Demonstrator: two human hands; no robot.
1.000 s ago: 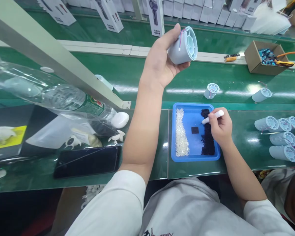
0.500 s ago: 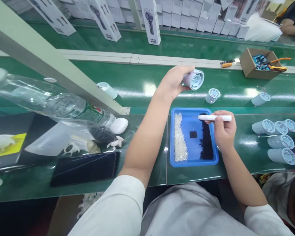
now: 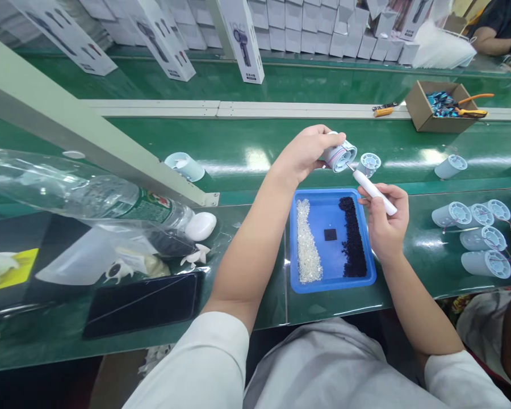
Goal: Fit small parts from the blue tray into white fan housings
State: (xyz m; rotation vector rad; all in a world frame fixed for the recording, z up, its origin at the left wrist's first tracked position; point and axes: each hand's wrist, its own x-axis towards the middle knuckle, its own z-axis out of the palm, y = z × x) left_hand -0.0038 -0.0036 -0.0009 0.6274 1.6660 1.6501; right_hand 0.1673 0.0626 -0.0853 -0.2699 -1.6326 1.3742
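Just past the far edge of the blue tray (image 3: 333,287), near its right corner, your left hand (image 3: 306,152) holds a light-blue cylinder (image 3: 339,161) up off the green table (image 3: 421,270), its fingers wrapped round the side. The cylinder's end is turned toward your right hand (image 3: 386,222), and a thin reddish wire (image 3: 340,151) shows along it.

Your right hand is closed in a pinch on a white pen-shaped tool (image 3: 373,191), over the tray's right edge. The tool slants so that its thin metal tip sits at the cylinder's end; you cannot tell from this view whether the two touch.

The tray lies by the table's near edge. Along its left edge runs a strip of clear whitish grains (image 3: 309,247), along its right edge a strip of black grains (image 3: 355,241), and between them lies a small black square (image 3: 330,234).

Beyond the tray's far right corner you have a standing cylinder (image 3: 369,163), just beside the held one. To the right of the tray, toward the table's near edge, five more cylinders (image 3: 484,238) are grouped close together. Farther back, an open cardboard box (image 3: 421,112) holds blue pieces (image 3: 440,102). On your left, a dark flat slab (image 3: 140,305) lies along the table's near edge.
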